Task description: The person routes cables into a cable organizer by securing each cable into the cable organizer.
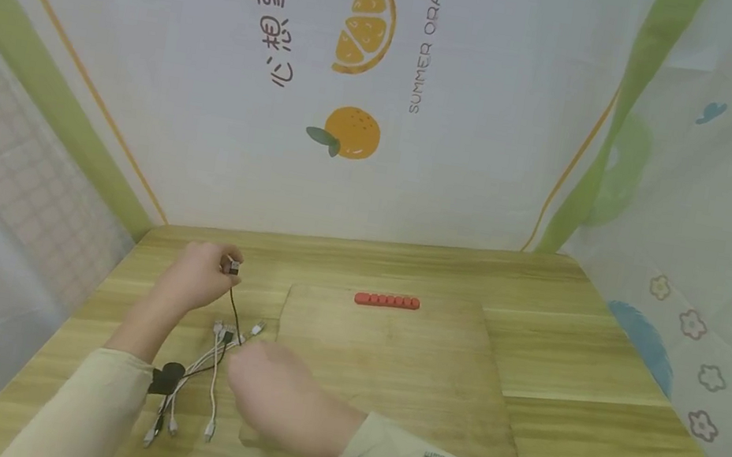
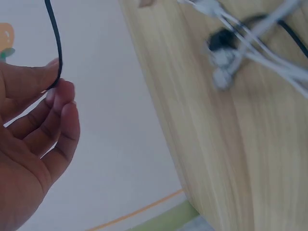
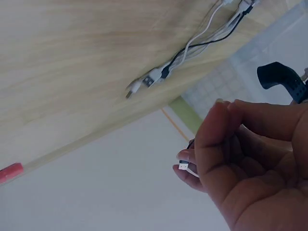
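My left hand [image 1: 204, 275] pinches a black USB cable [image 2: 55, 38] between thumb and fingers, just by its metal-tipped USB plug [image 1: 233, 267]. From there the cable drops toward my right hand [image 1: 269, 385], whose curled fingers and thumb meet at its other visible end. In the right wrist view, the right thumb and forefinger [image 3: 216, 120] press together and hide what lies between them. Below the left hand, a bundle of white cables [image 1: 214, 388] with a second black plug [image 1: 228, 337] lies on the table.
A wooden board [image 1: 386, 375] lies flat on the wood-grain table [image 1: 591, 440], right of the cables. Near its far edge sits a red notched strip [image 1: 386, 300]. Printed white curtains [image 1: 478, 158] hang behind and at both sides. A black strap [image 1: 164, 380] is around the left wrist.
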Tool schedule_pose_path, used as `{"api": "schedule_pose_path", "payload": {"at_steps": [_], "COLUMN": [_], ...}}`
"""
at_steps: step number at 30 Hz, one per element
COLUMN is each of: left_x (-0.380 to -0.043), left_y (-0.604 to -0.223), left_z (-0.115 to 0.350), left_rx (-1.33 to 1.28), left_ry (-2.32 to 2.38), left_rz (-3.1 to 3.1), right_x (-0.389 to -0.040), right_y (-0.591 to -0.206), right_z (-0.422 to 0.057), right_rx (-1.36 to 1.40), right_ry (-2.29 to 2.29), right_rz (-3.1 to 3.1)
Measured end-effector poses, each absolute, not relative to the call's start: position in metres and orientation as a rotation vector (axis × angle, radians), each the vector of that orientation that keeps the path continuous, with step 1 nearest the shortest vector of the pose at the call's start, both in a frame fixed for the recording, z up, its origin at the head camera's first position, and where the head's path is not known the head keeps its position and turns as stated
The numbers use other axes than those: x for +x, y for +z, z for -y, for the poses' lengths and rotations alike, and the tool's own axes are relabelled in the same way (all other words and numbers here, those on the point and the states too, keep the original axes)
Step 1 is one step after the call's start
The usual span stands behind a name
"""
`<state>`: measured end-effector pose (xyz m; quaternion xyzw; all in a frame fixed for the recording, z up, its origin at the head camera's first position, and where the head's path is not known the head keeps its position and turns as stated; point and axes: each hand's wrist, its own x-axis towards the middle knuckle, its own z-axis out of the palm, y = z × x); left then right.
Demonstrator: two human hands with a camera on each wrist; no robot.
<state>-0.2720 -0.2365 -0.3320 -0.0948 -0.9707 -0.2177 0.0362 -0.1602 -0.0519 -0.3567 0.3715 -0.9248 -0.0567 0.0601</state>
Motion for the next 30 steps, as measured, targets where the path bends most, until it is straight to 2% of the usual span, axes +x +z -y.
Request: {"api": "schedule_pose_path", "payload": {"at_steps": [9, 22, 30], "left_x": [-0.276, -0.305, -0.313], "left_y": [-0.32, -0.304, -0.302], "left_z": [0.204, 0.137, 0.11], "left_rx": [-0.289, -0.428, -0.491], "left_ry": [-0.643, -0.665, -0.679], "left_rz": [2.912, 2.849, 2.824], "right_x": [-0.163, -0.171, -0.176], "right_y": [-0.349, -0.347, -0.355], "right_z": [0.016, -0.024, -0.048], "right_rx": [1.058, 1.046, 1.05], "right_ry": [-0.136, -0.163, -0.358], "right_rz": [2.683, 2.46, 2.343]}}
